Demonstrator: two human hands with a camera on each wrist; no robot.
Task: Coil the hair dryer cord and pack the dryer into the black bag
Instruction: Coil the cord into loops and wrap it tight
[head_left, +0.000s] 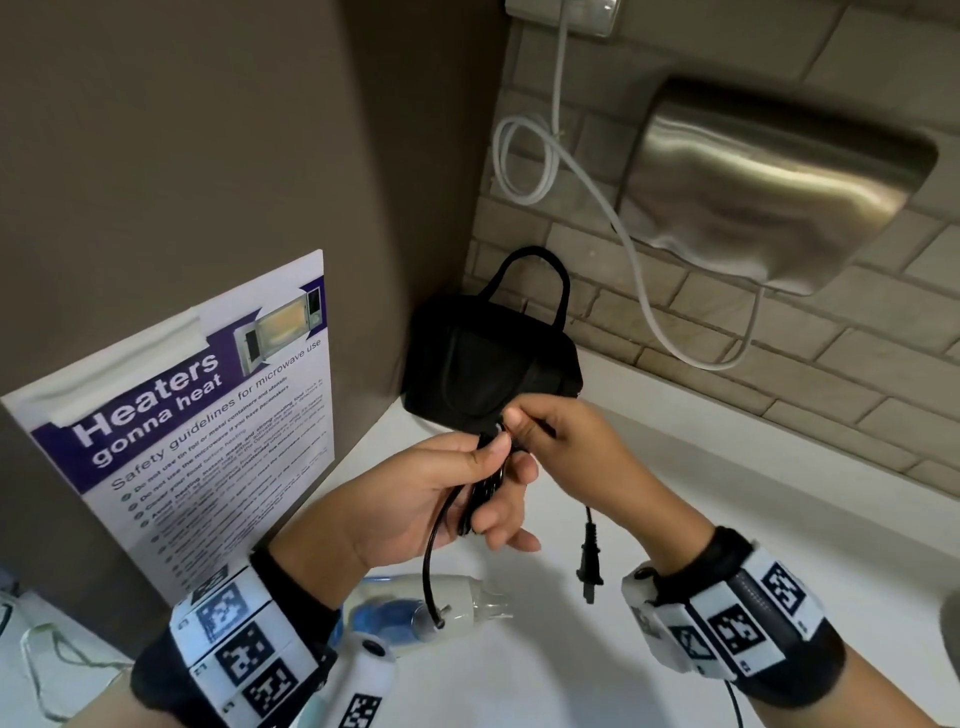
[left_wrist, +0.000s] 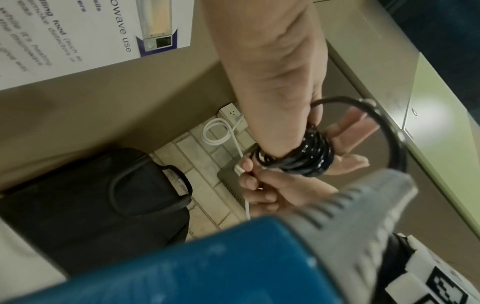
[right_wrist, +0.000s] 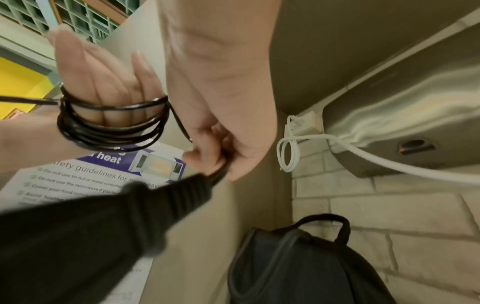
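Observation:
The black cord (head_left: 480, 499) is wound in several loops round the fingers of my left hand (head_left: 488, 467), whose thumb presses on the coil (right_wrist: 111, 131). My right hand (head_left: 519, 423) pinches the free cord end close beside the coil, and the plug (head_left: 589, 566) dangles below it. One strand runs down to the white and blue hair dryer (head_left: 415, 608), which lies on the white counter (head_left: 727, 467) under my left wrist. The black bag (head_left: 488, 364) stands upright in the corner just behind both hands, apparently closed, handle up.
A microwave safety poster (head_left: 208, 415) hangs on the brown panel at left. A steel hand dryer (head_left: 769, 182) is mounted on the brick wall at right, with its white cable (head_left: 524, 156) looping down to a socket (right_wrist: 303, 123).

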